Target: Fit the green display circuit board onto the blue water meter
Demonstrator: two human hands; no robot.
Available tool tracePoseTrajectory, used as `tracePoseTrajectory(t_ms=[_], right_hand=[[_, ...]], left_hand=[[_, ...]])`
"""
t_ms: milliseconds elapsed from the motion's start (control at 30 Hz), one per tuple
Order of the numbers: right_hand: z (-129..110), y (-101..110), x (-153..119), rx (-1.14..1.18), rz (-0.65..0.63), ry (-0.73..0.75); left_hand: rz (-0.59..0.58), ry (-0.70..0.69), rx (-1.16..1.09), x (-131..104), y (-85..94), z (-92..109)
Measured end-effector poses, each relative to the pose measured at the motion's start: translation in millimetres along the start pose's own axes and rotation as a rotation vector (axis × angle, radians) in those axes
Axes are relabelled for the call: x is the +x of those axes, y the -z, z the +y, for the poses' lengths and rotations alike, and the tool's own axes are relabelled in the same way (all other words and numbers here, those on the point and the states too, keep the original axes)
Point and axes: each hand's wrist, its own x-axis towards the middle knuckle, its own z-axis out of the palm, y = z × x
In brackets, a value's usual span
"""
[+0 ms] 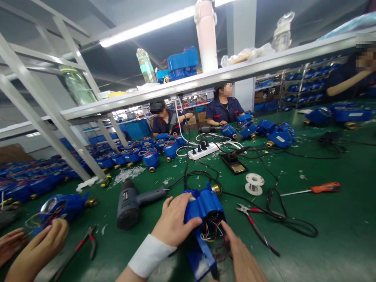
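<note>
A blue meter housing (205,205) with a brass fitting lies on the green table in front of me, its cavity showing red, yellow and white wires. My left hand (176,219), with a white band at the wrist, is wrapped over the housing's left side. My right hand (239,250) is beside its right side, one finger extended toward the wires; the other fingers are hidden or blurred. Below the housing hangs an open blue cover (201,256). Red-handled cutters (255,227) lie to the right, and a grey heat gun (129,205) rests to the left.
Around the work lie a solder spool (254,184), an orange screwdriver (323,188), a soldering stand (234,162), a power strip (204,150) and loose cables. Another person's hands (44,246) work at the left. A shelf (164,92) crosses above; several blue meters sit behind.
</note>
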Motion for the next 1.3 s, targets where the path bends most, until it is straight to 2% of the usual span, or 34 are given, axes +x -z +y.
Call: tracePoseTrajectory(t_ms=[100, 267, 400, 567, 700, 867, 967, 1133, 1300], right_hand=[[-1.9, -6.7, 4.6, -0.072, 0.01, 0.095], [0.3, -5.2, 6.9, -0.119, 0.153, 0.235], [0.8, 16.9, 14.7, -0.054, 0.221, 0.209], [10.7, 49.7, 24.1, -0.219, 0.37, 0.139], [7.8, 50.8, 19.7, -0.252, 0.378, 0.13], [-6.0, 24.4, 23.0, -0.42, 0.291, 0.07], [-13.1, 17.6, 34.1, -0.489, 0.268, 0.015], [-10.9, 30.9, 44.2, -0.507, 0.271, 0.009], [-0.6, 36.9, 41.1, -0.513, 0.285, -0.007]], left_hand=[[-0.035, -0.02, -0.028, 2.7, -2.0, 7.5], [-0.08, -0.027, -0.042, 8.6, -2.5, 3.9], [-0.078, -0.001, -0.014, 6.0, -0.5, 11.6], [0.003, 0.06, 0.034, -2.3, -2.4, 34.7], [0.059, 0.101, 0.051, -7.1, -7.6, 45.0], [0.057, 0.123, 0.053, -8.1, -12.3, 45.9], [0.067, 0.141, 0.066, -8.0, -14.3, 44.4], [0.043, 0.141, 0.109, -4.4, -10.5, 37.8], [-0.034, 0.07, 0.046, 15.3, -4.3, 26.7]])
